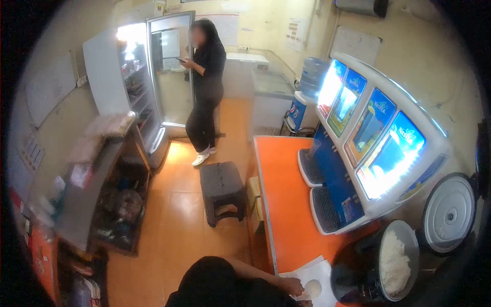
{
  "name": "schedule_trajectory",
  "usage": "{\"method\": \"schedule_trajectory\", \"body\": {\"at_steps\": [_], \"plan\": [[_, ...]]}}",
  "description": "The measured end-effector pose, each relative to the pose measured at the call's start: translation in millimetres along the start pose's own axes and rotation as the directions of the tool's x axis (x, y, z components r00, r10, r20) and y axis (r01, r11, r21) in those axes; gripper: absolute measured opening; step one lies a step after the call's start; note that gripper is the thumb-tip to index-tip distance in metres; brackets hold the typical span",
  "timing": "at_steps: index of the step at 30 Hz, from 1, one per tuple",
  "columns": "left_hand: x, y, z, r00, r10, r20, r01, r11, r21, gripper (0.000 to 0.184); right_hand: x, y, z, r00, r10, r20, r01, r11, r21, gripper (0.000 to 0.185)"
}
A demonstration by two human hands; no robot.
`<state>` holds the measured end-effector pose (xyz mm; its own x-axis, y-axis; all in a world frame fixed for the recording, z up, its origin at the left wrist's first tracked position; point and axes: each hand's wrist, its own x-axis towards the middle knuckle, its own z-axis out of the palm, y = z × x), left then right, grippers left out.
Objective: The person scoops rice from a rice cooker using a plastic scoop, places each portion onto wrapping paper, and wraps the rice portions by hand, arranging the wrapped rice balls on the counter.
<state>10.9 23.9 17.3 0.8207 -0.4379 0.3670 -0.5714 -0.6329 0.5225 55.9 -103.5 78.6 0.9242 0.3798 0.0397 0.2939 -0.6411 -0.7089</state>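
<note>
My left hand (291, 286) is closed, its fingers curled at the edge of white paper (322, 268) on the orange counter. What its fingers hold, if anything, I cannot make out. A pale round patch (312, 288) shows on the paper beside them. Only a sliver of my right hand (305, 303) appears at the bottom edge, just below the left; its fingers are hidden. To the right stands a dark pot (358, 271), tilted in this view, with a white, powdery or grainy mass (395, 263) inside. A round grey lid (450, 212) is propped behind it.
A drink dispenser (378, 138) with lit panels lines the orange counter (281, 189). On the floor is a dark stool (223, 185). A person (207, 87) holding a phone stands by an open glass-door fridge (105, 66). A cluttered shelf unit (97, 179) is at left.
</note>
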Motion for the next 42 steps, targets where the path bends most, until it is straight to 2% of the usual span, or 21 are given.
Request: {"method": "schedule_trajectory", "body": {"at_steps": [2, 5, 8, 11, 14, 17, 20, 23, 26, 29, 32, 35, 38, 42], "plan": [[5.8, 1.5, 0.2, 1.000, 0.012, -0.002, -0.012, 0.996, 0.091, 0.016, -1.3, -0.1, 0.7, 1.000, 0.005, 0.001, -0.005, 1.000, -0.001, 0.061], [15.5, 7.9, -13.3, 0.994, -0.077, 0.076, 0.072, 0.994, 0.078, 0.014, -2.1, -0.6, 1.4, 1.000, 0.013, 0.004, -0.013, 1.000, 0.000, 0.061], [19.7, 0.6, 1.6, 0.993, -0.111, 0.046, 0.104, 0.987, 0.125, 0.013, -3.9, 1.1, 0.2, 1.000, 0.021, 0.000, -0.021, 1.000, 0.000, 0.061], [24.4, 1.7, -0.5, 0.976, -0.173, 0.132, 0.144, 0.968, 0.207, 0.014, -6.4, 5.2, -2.0, 1.000, 0.023, -0.001, -0.023, 1.000, 0.001, 0.061], [25.5, 4.2, -8.0, 0.975, -0.187, 0.122, 0.174, 0.978, 0.111, 0.014, -10.7, 7.1, -2.9, 1.000, 0.024, -0.002, -0.024, 1.000, 0.004, 0.061], [24.6, 3.2, -1.1, 0.984, -0.177, 0.025, 0.170, 0.971, 0.168, 0.015, -10.9, 6.4, -5.3, 1.000, 0.026, -0.008, -0.026, 1.000, 0.002, 0.061], [27.8, -0.2, -3.7, 0.961, -0.219, 0.169, 0.191, 0.968, 0.164, 0.018, -11.5, 8.6, -6.3, 1.000, 0.023, -0.010, -0.022, 1.000, 0.006, 0.061], [25.0, 12.4, -18.1, 0.940, -0.295, 0.171, 0.303, 0.953, -0.024, 0.018, -10.5, 6.7, -9.5, 1.000, 0.018, 0.000, -0.018, 1.000, -0.004, 0.061], [25.6, 3.1, 1.8, 0.897, -0.362, 0.253, 0.368, 0.930, 0.026, 0.019, -9.3, 3.5, -8.4, 1.000, 0.010, 0.008, -0.010, 1.000, -0.003, 0.061], [26.6, -6.7, 12.3, 0.932, -0.274, 0.238, 0.292, 0.955, -0.045, 0.017, -3.4, 0.0, -6.8, 1.000, -0.010, 0.014, 0.010, 1.000, -0.003, 0.061], [26.8, -6.0, 11.7, 0.952, -0.276, 0.131, 0.288, 0.954, -0.082, 0.017, 0.2, -2.9, -5.9, 0.999, -0.017, 0.027, 0.018, 1.000, -0.010, 0.061], [28.4, 5.2, -3.2, 0.932, -0.333, 0.145, 0.349, 0.931, -0.107, 0.016, 0.3, -4.8, -6.3, 0.999, -0.019, 0.045, 0.020, 1.000, -0.017, 0.061], [29.4, -7.0, 7.3, 0.981, -0.176, 0.076, 0.187, 0.967, -0.176, 0.015, 0.6, -6.9, -5.9, 0.998, -0.021, 0.054, 0.022, 1.000, -0.016, 0.061], [27.6, 9.6, -13.0, 0.970, -0.236, 0.057, 0.243, 0.949, -0.200, 0.015, 0.4, -7.4, -6.2, 0.998, -0.024, 0.061, 0.025, 1.000, -0.013, 0.061]]}}
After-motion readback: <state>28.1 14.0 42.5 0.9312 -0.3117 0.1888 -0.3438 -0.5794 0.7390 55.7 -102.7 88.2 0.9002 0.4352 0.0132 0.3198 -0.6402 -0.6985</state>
